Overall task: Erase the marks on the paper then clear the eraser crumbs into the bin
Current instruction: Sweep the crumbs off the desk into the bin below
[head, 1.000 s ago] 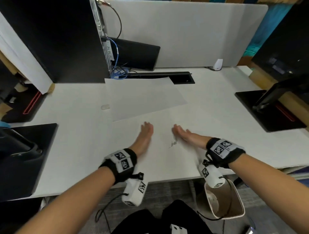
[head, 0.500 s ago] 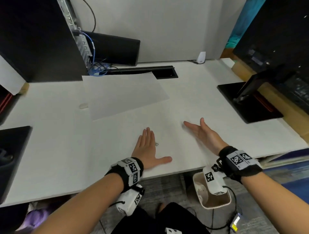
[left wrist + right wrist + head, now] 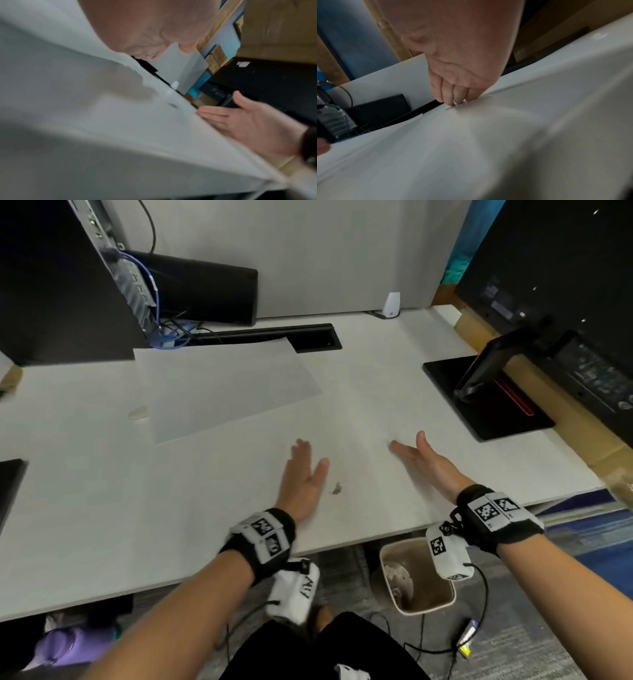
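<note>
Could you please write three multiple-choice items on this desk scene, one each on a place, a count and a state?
1. Where does the small grey pile of eraser crumbs lie?
A. On the white desk between the two hands
B. Inside the beige waste bin
C. On the white sheet of paper

2. How many hands touch the small white eraser?
A. Two
B. One
C. None

3. How are the left hand and right hand held?
A. Both clenched in fists
B. Both open, fingers straight
C. One pinching the paper

Answers: 1 A, the pile sits on bare desk between the hands. 2 C, the eraser lies alone left of the paper. 3 B, the head view shows flat open hands holding nothing.
</note>
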